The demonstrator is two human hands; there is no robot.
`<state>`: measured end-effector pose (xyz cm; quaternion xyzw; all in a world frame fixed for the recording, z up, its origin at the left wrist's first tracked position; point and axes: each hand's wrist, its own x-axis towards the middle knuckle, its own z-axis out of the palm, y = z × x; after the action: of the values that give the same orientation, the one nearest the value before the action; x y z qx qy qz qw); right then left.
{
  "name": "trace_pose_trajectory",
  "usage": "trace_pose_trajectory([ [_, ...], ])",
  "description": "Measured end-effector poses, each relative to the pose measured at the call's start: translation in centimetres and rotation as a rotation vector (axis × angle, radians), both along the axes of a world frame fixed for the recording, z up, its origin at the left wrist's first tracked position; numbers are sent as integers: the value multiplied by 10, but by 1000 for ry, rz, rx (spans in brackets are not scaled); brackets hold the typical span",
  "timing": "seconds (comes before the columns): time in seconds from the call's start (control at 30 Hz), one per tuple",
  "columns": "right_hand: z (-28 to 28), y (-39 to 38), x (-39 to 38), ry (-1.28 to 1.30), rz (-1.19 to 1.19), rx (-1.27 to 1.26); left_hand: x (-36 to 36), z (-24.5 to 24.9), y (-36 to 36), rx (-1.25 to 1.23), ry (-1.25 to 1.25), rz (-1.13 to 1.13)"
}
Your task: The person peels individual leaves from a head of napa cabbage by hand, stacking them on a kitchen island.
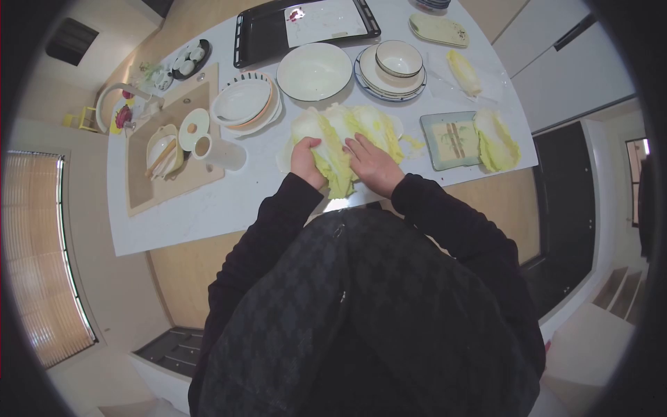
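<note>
Napa cabbage leaves (331, 136) lie in a pile at the near edge of the white counter, over a pale board that is mostly covered. My left hand (306, 162) grips the left side of one leaf, thumb on top. On its right side, my right hand (374, 165) is closed on the same leaf, fingers pressed over it. The leaf's frilly green end hangs toward me. Further right, a loose cabbage leaf (497, 141) rests partly on a blue-rimmed rectangular plate (436, 158). A small cabbage heart (464, 73) lies behind that plate on clear plastic.
Left of the pile stand stacked plates (241, 102), a white cylindrical container (226, 154) and a beige sink (139, 191) with dishes in it. Behind are a large white bowl (315, 71), a bowl on stacked plates (399, 58) and a black oven tray (262, 31).
</note>
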<state>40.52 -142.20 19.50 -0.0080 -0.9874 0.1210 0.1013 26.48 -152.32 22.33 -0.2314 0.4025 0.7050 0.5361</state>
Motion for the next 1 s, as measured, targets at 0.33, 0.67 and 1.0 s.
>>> trace_pose_trajectory([
  [0.33,-18,-1,2,-3,0,87,-22,58,-53,149,111,46],
  [0.67,60,-14,-22,-297,125,-176,-26,45,-102,-31,224,177],
  [1.0,-10,-43,-51,27,292,194,-32,1,-85,-70,179,75],
])
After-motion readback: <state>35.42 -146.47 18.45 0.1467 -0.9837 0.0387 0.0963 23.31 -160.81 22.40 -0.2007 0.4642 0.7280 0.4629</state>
